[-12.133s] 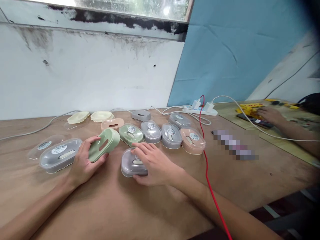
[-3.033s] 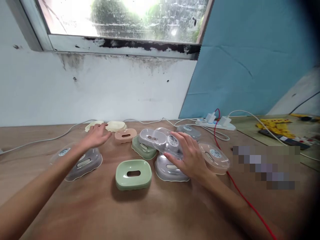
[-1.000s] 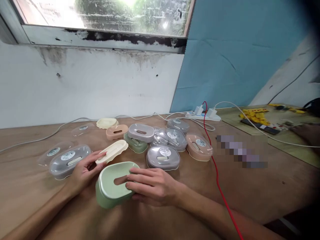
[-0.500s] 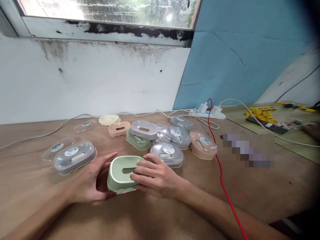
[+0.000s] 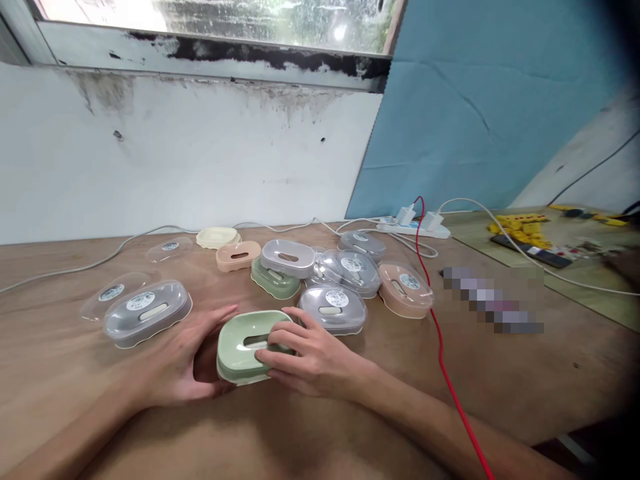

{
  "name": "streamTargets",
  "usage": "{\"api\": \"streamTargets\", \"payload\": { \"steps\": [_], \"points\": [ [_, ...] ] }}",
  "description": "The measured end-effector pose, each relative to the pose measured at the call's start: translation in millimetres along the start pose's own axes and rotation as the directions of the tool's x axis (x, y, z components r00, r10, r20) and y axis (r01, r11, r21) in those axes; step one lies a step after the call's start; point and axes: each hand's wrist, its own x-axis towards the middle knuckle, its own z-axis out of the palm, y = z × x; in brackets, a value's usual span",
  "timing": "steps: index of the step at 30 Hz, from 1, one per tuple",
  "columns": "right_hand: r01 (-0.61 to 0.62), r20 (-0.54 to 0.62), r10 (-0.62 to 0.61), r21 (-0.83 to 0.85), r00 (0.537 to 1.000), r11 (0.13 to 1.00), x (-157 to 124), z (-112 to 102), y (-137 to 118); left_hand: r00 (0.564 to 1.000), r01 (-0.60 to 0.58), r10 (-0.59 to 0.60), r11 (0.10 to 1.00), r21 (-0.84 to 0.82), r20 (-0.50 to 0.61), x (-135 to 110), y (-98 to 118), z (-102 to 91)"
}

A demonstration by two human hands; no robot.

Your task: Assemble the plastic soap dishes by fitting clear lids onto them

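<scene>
The left hand [image 5: 183, 363] cups the near left end of a green soap dish [image 5: 240, 343], its fingers hidden under and behind the dish. The right hand [image 5: 307, 360] lies over the right end, fingertips at the slot in its top. Both grips are closed on the dish, which sits low on the tabletop [image 5: 500, 387]. A pixelated patch [image 5: 493, 300] far right of the dish hides whatever lies there, and the frame's right edge is dark.

Left of the dish sits a grey lidded dish [image 5: 147, 312], with a loose clear lid [image 5: 113, 295] touching its far side. Just beyond the dish stands a second grey lidded dish [image 5: 333, 308], and past that a huddle of green, grey, peach and cream dishes and clear lids. A red cable [image 5: 440, 347] runs right of the dish, back to a white power strip [image 5: 415, 229].

The tabletop is bare brown board. Beyond the dish rise a stained white wall [image 5: 200, 153], a window [image 5: 225, 17] and a blue panel [image 5: 490, 107].
</scene>
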Motion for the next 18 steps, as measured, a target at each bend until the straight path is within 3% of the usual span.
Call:
{"api": "streamTargets", "payload": {
  "steps": [6, 12, 18],
  "points": [
    [-0.015, 0.036, 0.015, -0.002, 0.999, 1.000, -0.3, 3.8, 0.0, 0.998, -0.055, 0.055, 0.998, -0.020, -0.008, -0.1, -0.3, -2.5],
    [-0.063, 0.009, 0.062, 0.005, 0.998, 0.998, 1.5, 4.9, -1.1, 0.998, -0.027, 0.022, 0.996, -0.085, -0.061, 0.5, 3.3, 0.3],
    [-0.075, 0.025, 0.074, 0.046, 0.997, 0.996, 0.5, 4.5, -0.3, 0.990, -0.094, 0.092, 0.995, -0.016, -0.104, -0.9, -3.3, 4.9]
  ]
}}
